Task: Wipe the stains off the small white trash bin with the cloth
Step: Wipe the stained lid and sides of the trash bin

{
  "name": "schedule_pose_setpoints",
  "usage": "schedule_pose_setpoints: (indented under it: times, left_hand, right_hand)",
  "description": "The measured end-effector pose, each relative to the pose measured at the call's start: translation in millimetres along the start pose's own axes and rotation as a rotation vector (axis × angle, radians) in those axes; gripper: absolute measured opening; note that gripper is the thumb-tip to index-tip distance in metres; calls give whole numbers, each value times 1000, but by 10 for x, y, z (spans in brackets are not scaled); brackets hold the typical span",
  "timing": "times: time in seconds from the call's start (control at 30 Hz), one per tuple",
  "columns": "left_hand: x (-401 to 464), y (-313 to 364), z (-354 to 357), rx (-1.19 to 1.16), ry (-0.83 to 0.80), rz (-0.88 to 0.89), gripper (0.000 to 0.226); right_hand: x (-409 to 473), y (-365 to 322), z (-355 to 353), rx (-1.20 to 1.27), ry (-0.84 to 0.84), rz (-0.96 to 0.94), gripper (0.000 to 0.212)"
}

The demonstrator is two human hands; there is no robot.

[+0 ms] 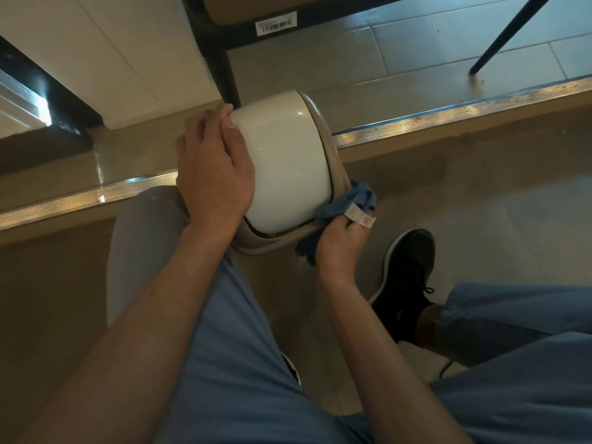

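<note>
Mid-frame, our left hand point(213, 174) grips the tilted bin point(288, 161); our right hand point(339, 241) pinches the cloth point(360, 197) against its rim, lower right, nearest for wiping.

Left hand point(213, 174) covers bin point(288, 161) left side. Bin opening faces away, inside unseen. Cloth point(358, 198) mostly hidden behind bin rim and right hand point(339, 248). Cloth tag point(362, 218) print unreadable. Chair point(243, 24) cut by top edge.
</note>
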State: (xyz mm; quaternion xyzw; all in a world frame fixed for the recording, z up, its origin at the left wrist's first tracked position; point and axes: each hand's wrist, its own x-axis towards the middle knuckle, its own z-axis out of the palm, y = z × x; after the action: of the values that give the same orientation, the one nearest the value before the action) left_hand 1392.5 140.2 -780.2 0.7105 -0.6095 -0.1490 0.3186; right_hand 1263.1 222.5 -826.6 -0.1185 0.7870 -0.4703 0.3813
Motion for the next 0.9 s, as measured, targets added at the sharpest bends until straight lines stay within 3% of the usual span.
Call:
schedule_pose_setpoints:
  times: [0.2, 0.3, 0.43, 0.6, 0.7, 0.9]
  left_hand:
    - [5, -22, 1, 12, 9, 8, 45]
    - [4, -23, 1, 28, 19, 19, 44]
    - [15, -32, 8, 40, 19, 17, 45]
    - [1, -2, 2, 44, 14, 14, 46]
    - [3, 13, 5, 40, 19, 0, 45]
    - [-11, 37, 16, 28, 31, -19, 44]
  right_hand:
    - [225, -192, -82, 27, -59, 52, 29]
    - [491, -453, -157, -19, -236, 89, 19]
    - [890, -745, -202, -308, -483, 169, 25]
    - [1093, -911, -68, -412, -604, 41, 30]
    - [1136, -1028, 94, -513, -591, -40, 41]
    - [1209, -1102, 387, -462, -576, -177, 28]
